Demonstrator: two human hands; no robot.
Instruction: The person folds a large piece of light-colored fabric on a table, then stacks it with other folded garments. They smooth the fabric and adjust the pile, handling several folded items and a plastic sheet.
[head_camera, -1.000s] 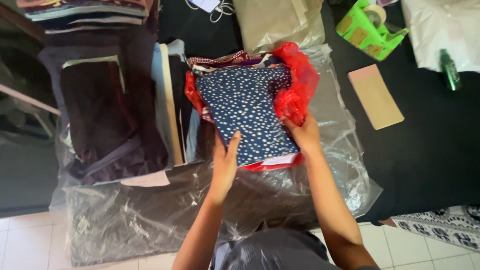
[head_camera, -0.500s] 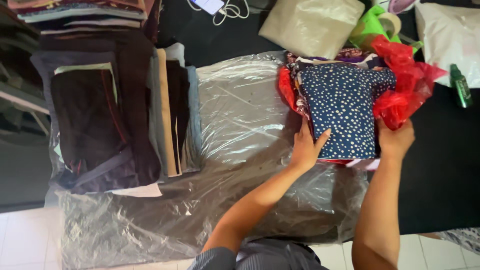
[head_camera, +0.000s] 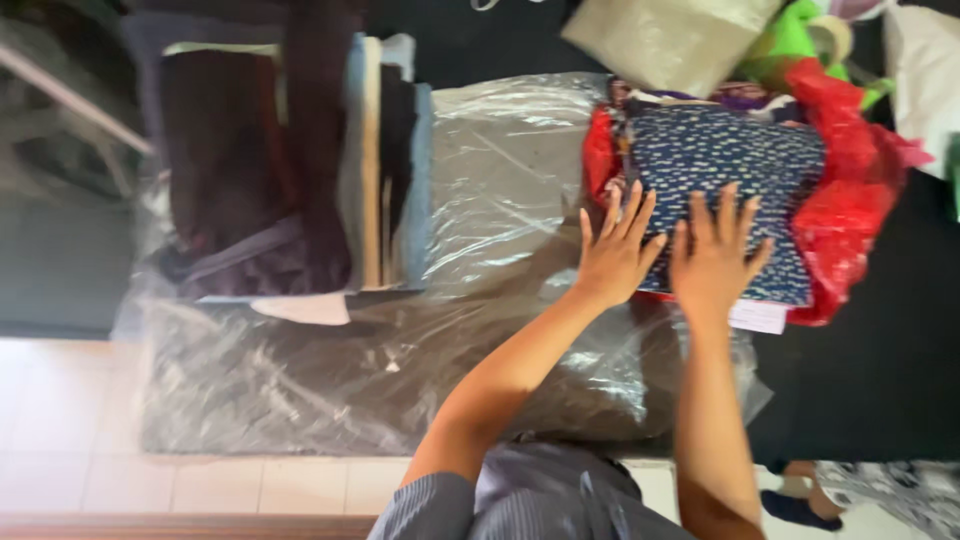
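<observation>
Where the picture begins at the left, a stack of folded dark garments (head_camera: 270, 170) lies on a clear plastic sheet (head_camera: 480, 200) that covers much of the black tabletop (head_camera: 880, 370). Next to the right, the left hand (head_camera: 615, 250) lies flat with fingers spread, palm down on the near left edge of a folded navy cloth with white dots (head_camera: 730, 160). Just beside it the right hand (head_camera: 715, 260) is also splayed open and pressed flat on the same cloth, holding nothing. That cloth sits inside a crumpled red plastic bag (head_camera: 850, 200), toward the right end of the sheet. Behind the bag are a beige wrapped parcel (head_camera: 670, 40) and a green tape dispenser (head_camera: 795, 35).
</observation>
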